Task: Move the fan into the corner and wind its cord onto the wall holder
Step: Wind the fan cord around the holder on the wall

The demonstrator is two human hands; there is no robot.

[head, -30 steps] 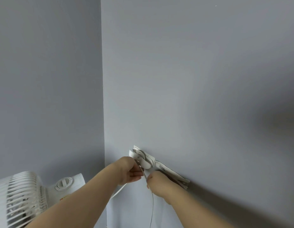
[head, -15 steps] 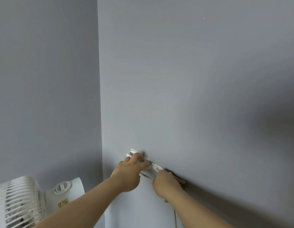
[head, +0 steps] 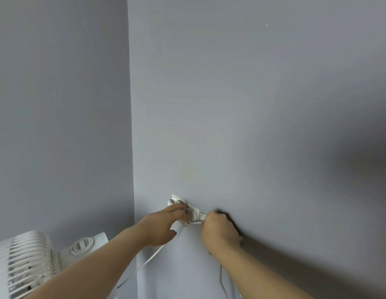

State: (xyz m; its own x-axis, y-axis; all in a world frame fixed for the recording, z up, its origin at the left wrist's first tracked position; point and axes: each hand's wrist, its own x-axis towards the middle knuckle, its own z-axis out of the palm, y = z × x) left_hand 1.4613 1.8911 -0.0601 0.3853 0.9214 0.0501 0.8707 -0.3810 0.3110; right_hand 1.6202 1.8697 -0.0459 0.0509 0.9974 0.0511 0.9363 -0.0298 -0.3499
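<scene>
Left hand (head: 162, 228) presses straight fingers on the wall holder (head: 191, 212); right hand (head: 220, 231) pinches the cord (head: 144, 264).

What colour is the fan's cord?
The cord is white, like the fan; head view, below the left hand.

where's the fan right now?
Head view, bottom left: the fan sits against the left wall just short of the corner, below and left of the left hand at the wall holder.
</scene>
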